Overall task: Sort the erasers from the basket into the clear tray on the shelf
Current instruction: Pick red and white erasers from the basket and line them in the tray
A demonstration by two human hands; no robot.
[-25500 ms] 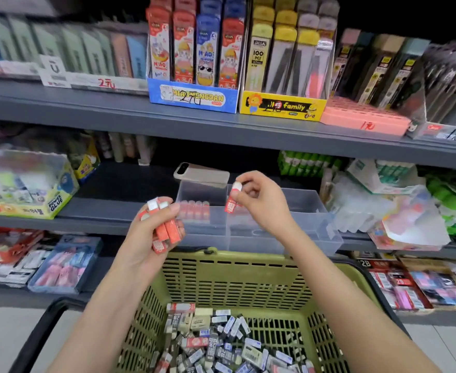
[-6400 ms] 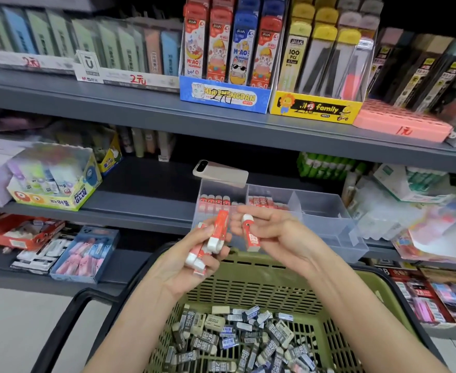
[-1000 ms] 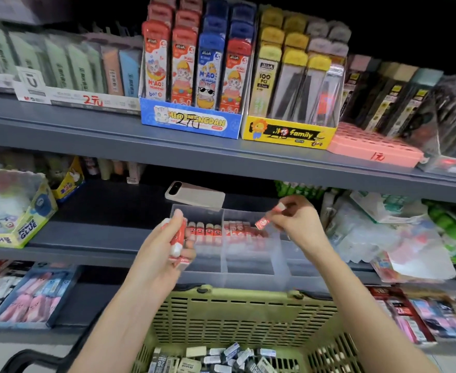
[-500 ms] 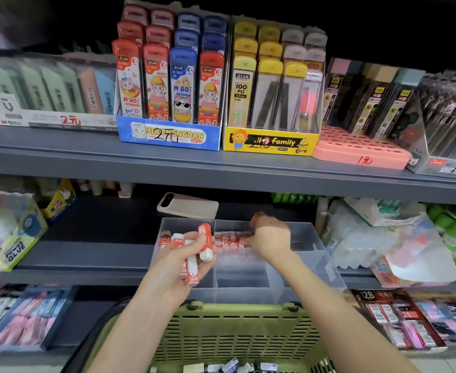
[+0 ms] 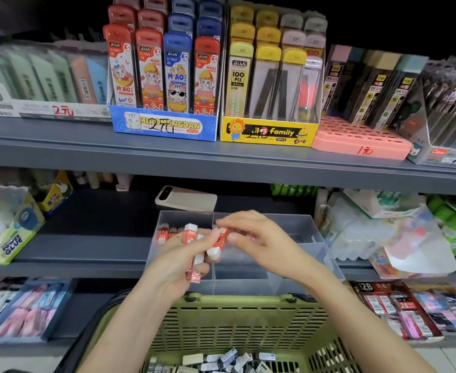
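Observation:
My left hand (image 5: 177,262) grips a small bunch of red-and-white erasers (image 5: 194,254) in front of the clear tray (image 5: 302,238) on the middle shelf. My right hand (image 5: 256,240) meets it, and its fingertips pinch the top of one red eraser (image 5: 222,235) in that bunch. A row of red erasers (image 5: 165,234) stands in the tray's back-left compartment; my hands hide the middle compartment. Below, the green basket (image 5: 234,319) holds several grey, blue and white erasers (image 5: 221,360).
A beige phone (image 5: 186,199) lies on the shelf behind the tray. Clear plastic packs (image 5: 361,232) crowd the shelf at the right, a glue box (image 5: 9,232) at the left. Pencil-lead displays (image 5: 165,76) fill the upper shelf. Eraser packs (image 5: 399,305) line the lower shelf.
My right hand has come back out of the tray's back compartment to my left hand and now pinches an eraser there. The view has tilted slightly down.

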